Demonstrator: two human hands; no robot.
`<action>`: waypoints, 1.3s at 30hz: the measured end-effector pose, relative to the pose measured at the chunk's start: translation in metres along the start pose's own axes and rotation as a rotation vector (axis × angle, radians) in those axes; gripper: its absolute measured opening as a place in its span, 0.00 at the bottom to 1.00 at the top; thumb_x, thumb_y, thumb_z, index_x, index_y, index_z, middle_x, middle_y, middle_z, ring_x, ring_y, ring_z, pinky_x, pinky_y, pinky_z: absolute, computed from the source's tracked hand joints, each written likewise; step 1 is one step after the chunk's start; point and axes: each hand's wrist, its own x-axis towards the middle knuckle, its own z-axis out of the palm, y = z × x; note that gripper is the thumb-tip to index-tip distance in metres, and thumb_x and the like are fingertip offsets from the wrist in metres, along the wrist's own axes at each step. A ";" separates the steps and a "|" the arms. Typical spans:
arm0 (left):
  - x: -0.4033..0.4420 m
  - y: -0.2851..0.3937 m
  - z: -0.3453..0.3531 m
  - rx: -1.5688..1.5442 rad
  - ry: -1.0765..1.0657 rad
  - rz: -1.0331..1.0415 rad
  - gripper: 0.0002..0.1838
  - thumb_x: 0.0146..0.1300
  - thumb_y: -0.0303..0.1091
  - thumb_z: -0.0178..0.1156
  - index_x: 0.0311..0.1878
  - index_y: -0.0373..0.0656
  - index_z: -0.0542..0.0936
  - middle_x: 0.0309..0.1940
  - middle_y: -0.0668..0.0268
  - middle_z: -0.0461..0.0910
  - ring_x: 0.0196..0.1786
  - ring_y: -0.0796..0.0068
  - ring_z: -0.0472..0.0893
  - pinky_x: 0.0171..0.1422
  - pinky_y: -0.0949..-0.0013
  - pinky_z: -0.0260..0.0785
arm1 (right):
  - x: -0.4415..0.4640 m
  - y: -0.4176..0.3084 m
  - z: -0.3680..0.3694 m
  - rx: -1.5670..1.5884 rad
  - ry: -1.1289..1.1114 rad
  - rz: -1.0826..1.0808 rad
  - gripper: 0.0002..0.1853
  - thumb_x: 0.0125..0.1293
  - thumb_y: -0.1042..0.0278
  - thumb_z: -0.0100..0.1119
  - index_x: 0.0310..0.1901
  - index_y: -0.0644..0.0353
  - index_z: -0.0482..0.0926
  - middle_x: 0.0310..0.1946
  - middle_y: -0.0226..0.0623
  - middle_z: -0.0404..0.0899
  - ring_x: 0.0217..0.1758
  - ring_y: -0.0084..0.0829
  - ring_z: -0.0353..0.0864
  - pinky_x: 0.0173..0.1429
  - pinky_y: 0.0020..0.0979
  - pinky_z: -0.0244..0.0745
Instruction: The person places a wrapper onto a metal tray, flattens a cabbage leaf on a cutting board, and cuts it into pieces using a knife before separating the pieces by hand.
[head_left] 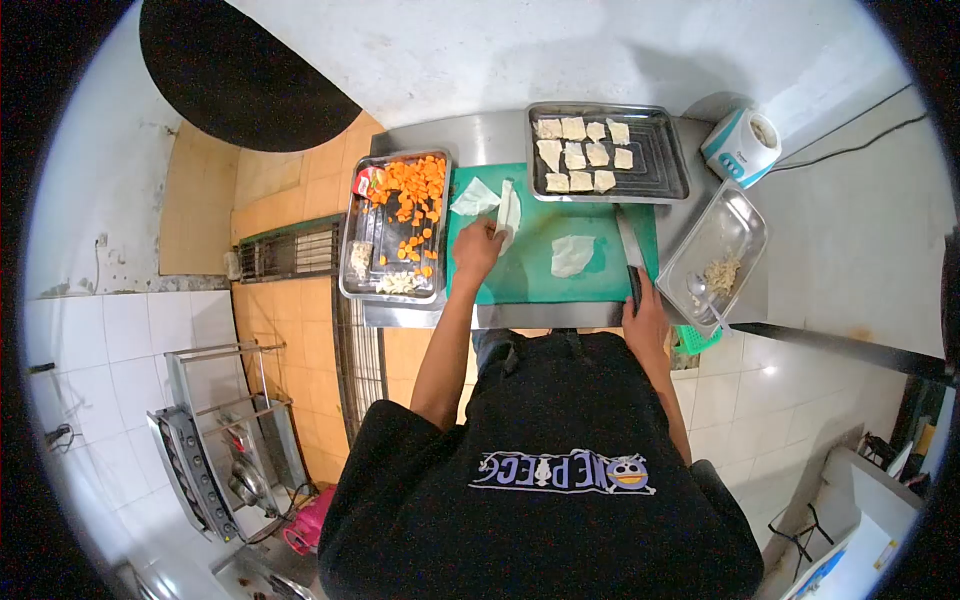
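Ctr: cutting board on table. L of it, tray w/ carrots; upper ctr-R, 2nd tray w/ dough pcs. R: pan w/ spoon in it; paper roll upper R, behind pan. Knife at board's R side, flat sheet L of knife.

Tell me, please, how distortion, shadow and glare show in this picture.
Head view: fisheye distortion with black corners; a soft shadow on the wall behind the tray of pale squares; a small glare spot on the white tiles at right; no obvious motion blur on the left hand or right hand.
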 end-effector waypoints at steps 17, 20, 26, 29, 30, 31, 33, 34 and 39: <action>-0.046 -0.016 0.007 -0.329 -0.258 -0.196 0.32 0.66 0.55 0.66 0.58 0.32 0.83 0.40 0.51 0.88 0.39 0.63 0.89 0.46 0.58 0.79 | 0.012 -0.060 -0.059 -0.108 -0.381 -0.107 0.32 0.72 0.51 0.60 0.73 0.55 0.69 0.67 0.50 0.74 0.67 0.56 0.75 0.71 0.53 0.71; -0.052 0.001 0.000 0.032 -0.181 -0.049 0.33 0.66 0.56 0.66 0.58 0.34 0.83 0.41 0.47 0.88 0.38 0.60 0.88 0.46 0.57 0.79 | 0.031 -0.063 -0.045 0.110 -0.514 -0.265 0.31 0.73 0.51 0.59 0.73 0.56 0.69 0.67 0.51 0.75 0.69 0.53 0.76 0.70 0.50 0.72; -0.048 0.013 0.000 -0.586 -0.352 -0.014 0.28 0.76 0.55 0.57 0.59 0.35 0.81 0.35 0.59 0.87 0.31 0.67 0.85 0.38 0.61 0.77 | 0.071 -0.076 0.021 0.328 -0.854 -0.285 0.33 0.75 0.45 0.58 0.73 0.56 0.69 0.63 0.53 0.79 0.65 0.50 0.80 0.66 0.45 0.76; -0.055 0.010 0.000 -0.815 -0.457 -0.099 0.24 0.81 0.51 0.50 0.55 0.36 0.82 0.32 0.69 0.83 0.35 0.76 0.83 0.40 0.65 0.76 | 0.080 -0.091 0.049 0.641 -0.905 0.074 0.34 0.75 0.40 0.58 0.71 0.58 0.71 0.55 0.47 0.84 0.59 0.44 0.84 0.58 0.42 0.81; -0.057 0.011 -0.001 -0.915 -0.495 -0.088 0.25 0.82 0.51 0.49 0.59 0.37 0.81 0.32 0.67 0.83 0.33 0.77 0.82 0.37 0.69 0.75 | 0.081 -0.098 0.053 0.842 -0.964 0.309 0.34 0.74 0.38 0.59 0.68 0.59 0.74 0.50 0.43 0.86 0.56 0.40 0.85 0.53 0.41 0.84; -0.064 0.013 0.000 -0.961 -0.469 -0.082 0.26 0.82 0.50 0.48 0.61 0.36 0.80 0.34 0.68 0.84 0.35 0.77 0.82 0.38 0.70 0.75 | 0.080 -0.104 0.057 0.839 -0.966 0.307 0.34 0.74 0.38 0.59 0.68 0.59 0.74 0.50 0.43 0.86 0.56 0.40 0.85 0.53 0.41 0.84; -0.068 0.014 0.008 -1.021 -0.444 -0.085 0.26 0.82 0.51 0.50 0.61 0.35 0.80 0.35 0.68 0.84 0.36 0.77 0.82 0.38 0.70 0.74 | 0.076 -0.113 0.062 1.150 -0.992 0.551 0.29 0.73 0.41 0.62 0.60 0.60 0.79 0.47 0.36 0.85 0.52 0.33 0.84 0.43 0.38 0.86; -0.069 0.016 0.008 -1.078 -0.421 -0.087 0.26 0.81 0.51 0.52 0.60 0.35 0.80 0.37 0.68 0.85 0.36 0.78 0.81 0.39 0.70 0.74 | 0.074 -0.111 0.073 1.141 -0.996 0.551 0.29 0.73 0.41 0.62 0.60 0.60 0.79 0.47 0.36 0.85 0.52 0.33 0.84 0.43 0.38 0.86; -0.075 0.023 -0.008 -0.816 -0.450 -0.198 0.25 0.75 0.49 0.62 0.60 0.34 0.80 0.42 0.67 0.85 0.39 0.79 0.81 0.41 0.73 0.72 | 0.067 -0.111 0.090 1.028 -0.718 0.214 0.18 0.75 0.53 0.64 0.55 0.58 0.83 0.44 0.31 0.84 0.46 0.25 0.84 0.47 0.38 0.86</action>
